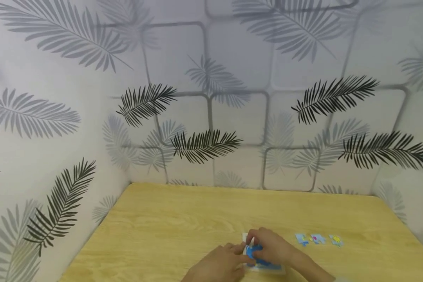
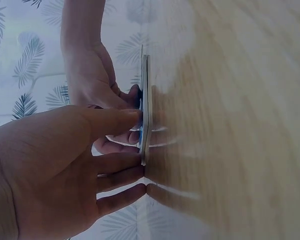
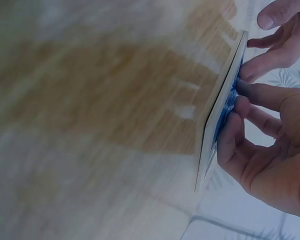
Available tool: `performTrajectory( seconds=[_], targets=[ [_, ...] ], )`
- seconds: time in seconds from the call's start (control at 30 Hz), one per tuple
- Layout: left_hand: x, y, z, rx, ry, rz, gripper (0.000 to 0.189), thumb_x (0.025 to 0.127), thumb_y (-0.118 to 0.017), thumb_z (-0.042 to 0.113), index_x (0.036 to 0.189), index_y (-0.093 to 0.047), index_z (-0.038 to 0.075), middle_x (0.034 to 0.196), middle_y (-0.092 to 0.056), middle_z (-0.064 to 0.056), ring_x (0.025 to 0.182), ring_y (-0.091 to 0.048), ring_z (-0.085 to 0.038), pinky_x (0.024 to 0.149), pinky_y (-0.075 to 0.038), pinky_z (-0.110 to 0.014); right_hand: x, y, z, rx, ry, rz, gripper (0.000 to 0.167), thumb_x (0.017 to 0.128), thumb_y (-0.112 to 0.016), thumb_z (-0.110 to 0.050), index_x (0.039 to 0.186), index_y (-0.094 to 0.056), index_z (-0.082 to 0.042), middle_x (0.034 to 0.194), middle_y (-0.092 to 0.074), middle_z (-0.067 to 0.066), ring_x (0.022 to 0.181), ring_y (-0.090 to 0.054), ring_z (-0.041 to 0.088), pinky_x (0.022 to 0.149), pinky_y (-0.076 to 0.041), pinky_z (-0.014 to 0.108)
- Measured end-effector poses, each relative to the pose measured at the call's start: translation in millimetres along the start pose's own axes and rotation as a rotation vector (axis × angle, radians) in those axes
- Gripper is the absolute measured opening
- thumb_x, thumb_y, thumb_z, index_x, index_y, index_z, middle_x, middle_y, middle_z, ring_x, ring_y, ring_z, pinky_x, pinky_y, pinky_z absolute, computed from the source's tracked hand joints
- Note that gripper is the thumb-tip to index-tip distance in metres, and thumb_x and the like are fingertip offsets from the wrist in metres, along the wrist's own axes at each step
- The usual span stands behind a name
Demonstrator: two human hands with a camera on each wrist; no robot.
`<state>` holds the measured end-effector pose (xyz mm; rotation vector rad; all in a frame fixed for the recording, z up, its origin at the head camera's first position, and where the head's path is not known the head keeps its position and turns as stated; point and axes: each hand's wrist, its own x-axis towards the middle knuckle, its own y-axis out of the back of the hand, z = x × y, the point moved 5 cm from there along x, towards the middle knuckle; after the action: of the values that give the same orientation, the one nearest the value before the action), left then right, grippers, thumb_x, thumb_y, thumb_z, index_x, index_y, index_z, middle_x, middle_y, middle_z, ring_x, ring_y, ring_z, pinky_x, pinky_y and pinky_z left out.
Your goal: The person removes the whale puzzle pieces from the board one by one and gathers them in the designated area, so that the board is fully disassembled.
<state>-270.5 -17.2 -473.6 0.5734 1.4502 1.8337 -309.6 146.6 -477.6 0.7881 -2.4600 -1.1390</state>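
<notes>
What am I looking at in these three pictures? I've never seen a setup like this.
There's no machine here, just a person's bare left hand and right hand. The wide picture comes from a camera on the head; the other two come from cameras on each wrist, so the table looks tipped sideways. On it lies a flat, blue-printed puzzle board, with three loose jigsaw pieces to its right. The left hand touches the board's edge; the right fingertips touch its blue area. Whether they pinch a piece, I can't tell.
</notes>
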Motion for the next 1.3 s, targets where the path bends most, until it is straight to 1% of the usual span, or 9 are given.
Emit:
performTrajectory(
  seconds=[0.17, 0.5, 0.6, 0.77, 0.87, 0.97, 1.07, 1.2, 1.3],
  targets=[
    [4.8, -5.5, 0.9, 0.061, 0.015, -0.049, 0.046, 0.106, -0.059, 0.04, 0.151, -0.052, 0.045, 0.165, -0.039, -0.008, 0.146, -0.046, -0.029, 0.107, -0.051, -0.054, 0.1, -0.9, -0.7, -0.011, 0.002, -0.006, 0.025, 0.092, -0.078, -0.01, 0.112, -0.063, -0.011, 0.104, -0.063, 0.006, 0.094, -0.059, 0.019, 0.079, -0.057, 0.034],
    [6.3, -6.9, 3.0, -0.005, 0.052, -0.078, 0.045, 0.106, -0.06, 0.039, 0.15, -0.053, 0.047, 0.167, -0.036, -0.005, 0.148, -0.043, -0.028, 0.112, -0.046, -0.054, -4.1, -1.2, 1.4, 0.084, 0.042, -0.016, 0.024, 0.097, -0.072, -0.008, 0.112, -0.055, -0.011, 0.109, -0.057, 0.006, 0.097, -0.055, 0.015, 0.079, -0.05, 0.024],
    [6.0, -6.0, 3.1, -0.02, 0.061, -0.078, 0.045, 0.105, -0.06, 0.038, 0.149, -0.054, 0.047, 0.167, -0.035, -0.006, 0.148, -0.043, -0.029, 0.112, -0.045, -0.056, -3.4, -0.5, 4.8, 0.144, 0.035, -0.011, 0.024, 0.097, -0.071, -0.006, 0.109, -0.051, -0.01, 0.106, -0.057, 0.006, 0.088, -0.056, 0.012, 0.073, -0.05, 0.022],
    [6.2, -4.7, 3.0, -0.037, 0.049, -0.078, 0.044, 0.106, -0.059, 0.038, 0.149, -0.054, 0.046, 0.166, -0.036, -0.008, 0.149, -0.042, -0.033, 0.113, -0.043, -0.058, -6.3, -0.3, 8.5, 0.328, -0.029, -0.017, 0.018, 0.099, -0.066, 0.0, 0.106, -0.05, -0.006, 0.096, -0.055, 0.008, 0.065, -0.053, 0.005, 0.058, -0.046, 0.017],
    [5.5, -6.6, 2.4, -0.049, 0.048, -0.083, 0.044, 0.106, -0.059, 0.038, 0.149, -0.053, 0.047, 0.166, -0.036, -0.007, 0.148, -0.042, -0.032, 0.113, -0.044, -0.058, -9.1, -0.5, 10.2, 0.391, -0.069, -0.008, 0.011, 0.102, -0.062, -0.001, 0.105, -0.053, -0.006, 0.091, -0.056, 0.008, 0.063, -0.055, 0.008, 0.056, -0.048, 0.019],
    [4.9, -7.6, 1.8, -0.041, 0.057, -0.079, 0.046, 0.106, -0.06, 0.037, 0.149, -0.052, 0.048, 0.166, -0.036, -0.004, 0.149, -0.042, -0.028, 0.112, -0.044, -0.059, -10.0, 1.9, 11.6, 0.392, -0.081, 0.036, 0.008, 0.102, -0.062, -0.001, 0.104, -0.055, -0.006, 0.093, -0.056, 0.009, 0.067, -0.06, 0.012, 0.058, -0.053, 0.024],
    [6.8, -4.7, 3.5, -0.005, 0.051, -0.057, 0.047, 0.106, -0.061, 0.036, 0.149, -0.052, 0.049, 0.166, -0.037, -0.004, 0.148, -0.043, -0.025, 0.111, -0.046, -0.056, -9.1, 6.8, 12.3, 0.39, -0.068, 0.06, 0.008, 0.102, -0.062, -0.001, 0.103, -0.055, -0.006, 0.096, -0.058, 0.011, 0.072, -0.063, 0.016, 0.06, -0.055, 0.026],
    [6.0, -1.0, 6.2, 0.043, 0.033, -0.023, 0.047, 0.105, -0.063, 0.035, 0.149, -0.054, 0.048, 0.164, -0.04, -0.008, 0.145, -0.047, -0.025, 0.109, -0.049, -0.052, -8.8, 7.5, 11.3, 0.428, -0.03, 0.034, 0.007, 0.104, -0.06, -0.002, 0.102, -0.055, -0.006, 0.089, -0.062, 0.011, 0.073, -0.063, 0.016, 0.06, -0.054, 0.025],
    [5.5, -3.7, 6.7, 0.018, 0.039, -0.04, 0.045, 0.105, -0.063, 0.035, 0.148, -0.055, 0.048, 0.164, -0.041, -0.007, 0.145, -0.046, -0.027, 0.109, -0.048, -0.054, -12.9, 7.4, 11.5, 0.443, 0.005, 0.026, 0.004, 0.105, -0.059, -0.005, 0.106, -0.055, -0.006, 0.093, -0.06, 0.011, 0.07, -0.061, 0.011, 0.06, -0.053, 0.023]
  ],
)
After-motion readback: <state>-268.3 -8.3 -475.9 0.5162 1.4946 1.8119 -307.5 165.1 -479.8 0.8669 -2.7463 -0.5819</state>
